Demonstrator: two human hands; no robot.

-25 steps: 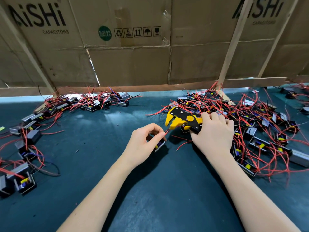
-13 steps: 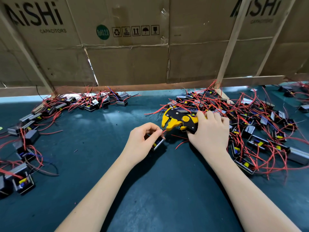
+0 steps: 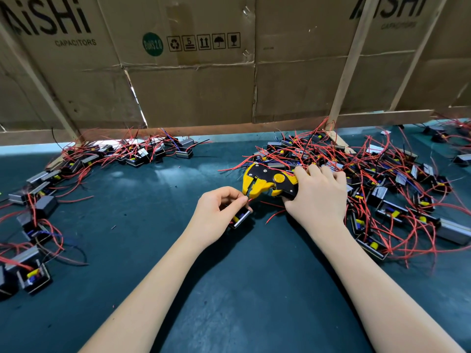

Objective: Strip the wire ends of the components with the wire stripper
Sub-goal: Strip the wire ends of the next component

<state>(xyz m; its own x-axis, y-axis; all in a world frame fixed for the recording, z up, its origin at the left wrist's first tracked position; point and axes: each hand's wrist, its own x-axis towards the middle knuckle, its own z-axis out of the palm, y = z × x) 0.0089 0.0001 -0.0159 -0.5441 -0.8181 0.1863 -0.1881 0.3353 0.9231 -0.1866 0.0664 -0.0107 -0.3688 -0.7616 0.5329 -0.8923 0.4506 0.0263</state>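
Observation:
My right hand [image 3: 318, 200] grips the handles of a yellow and black wire stripper [image 3: 267, 183], its jaws pointing left. My left hand [image 3: 216, 212] holds a small black component [image 3: 240, 217] on the dark mat and pinches its red wire [image 3: 251, 198] between thumb and forefinger. The wire's tip lies at the stripper's jaws. A second red wire [image 3: 274, 217] trails from under my right hand.
A large heap of components with red wires [image 3: 382, 187] lies right of my right hand. Another row of such components [image 3: 76, 169] curves along the back left and left edge. Cardboard sheets on a wooden frame [image 3: 193, 85] wall off the back. Dark mat [image 3: 242, 289] in front.
The view has shifted slightly. Both hands stay close together; the stripper's jaws have come down nearer my left fingers and the wire tip.

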